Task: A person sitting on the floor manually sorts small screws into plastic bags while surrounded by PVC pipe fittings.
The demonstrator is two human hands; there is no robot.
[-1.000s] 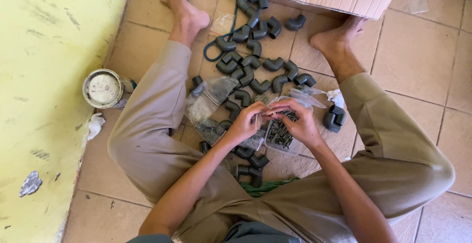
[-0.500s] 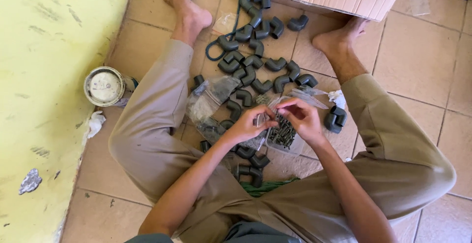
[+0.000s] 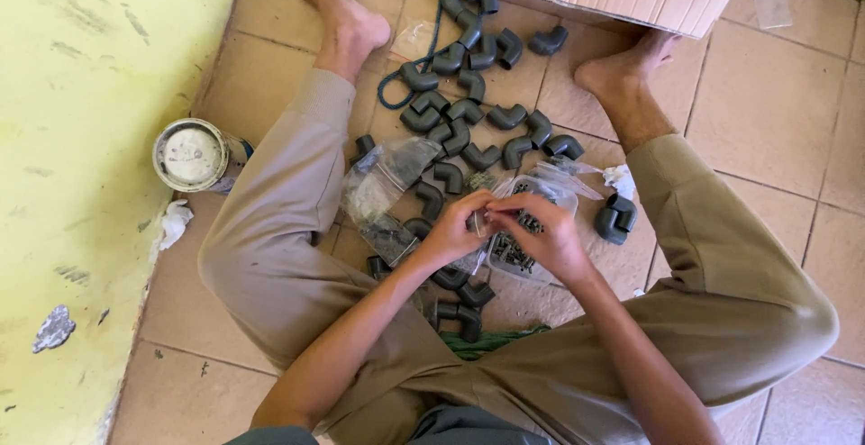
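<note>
Pinching a small metal part (image 3: 478,222), seemingly a screw, between left hand (image 3: 455,233) and right hand (image 3: 545,238) | clear tray (image 3: 518,260) just below grip | risk: part slips among grey elbow fittings (image 3: 468,130).

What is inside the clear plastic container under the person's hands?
The clear plastic container holds many small dark metal pieces, probably screws; they are too small to be sure. The right hand and left hand cover its upper part, so the contents there are hidden.
</note>
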